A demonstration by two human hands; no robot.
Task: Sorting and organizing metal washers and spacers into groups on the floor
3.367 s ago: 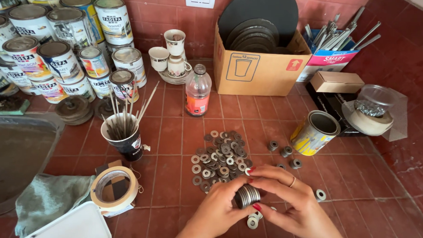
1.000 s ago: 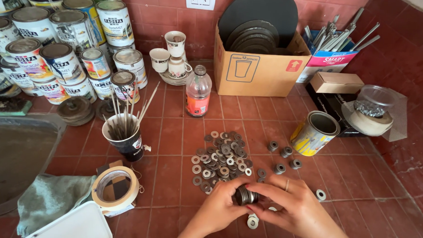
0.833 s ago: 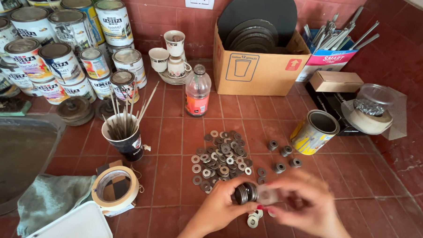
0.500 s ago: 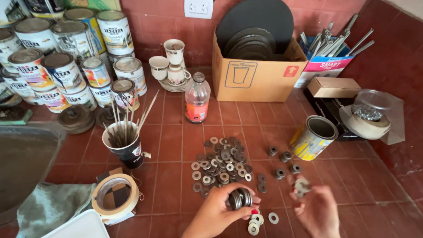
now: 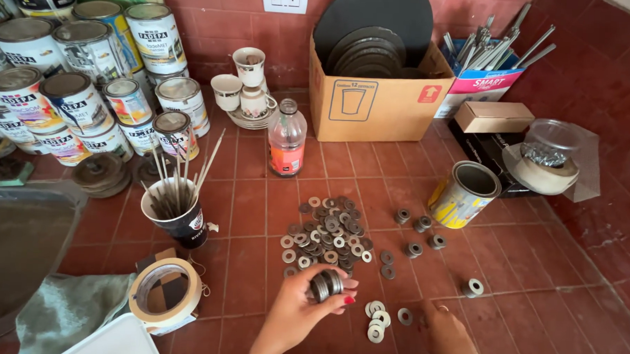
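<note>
Left hand (image 5: 298, 310) gripping washer stack (image 5: 326, 284); right hand (image 5: 451, 333) open, touching tiled counter (image 5: 246, 258)

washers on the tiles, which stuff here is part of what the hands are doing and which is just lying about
In use:
- left hand gripping a stack of washers
- right hand by the few loose washers
- pile of washers
- small washer stacks

Lying about:
- paint cans
- cup of sticks
- tape roll
- bottle
- cardboard box
- open tin
</note>
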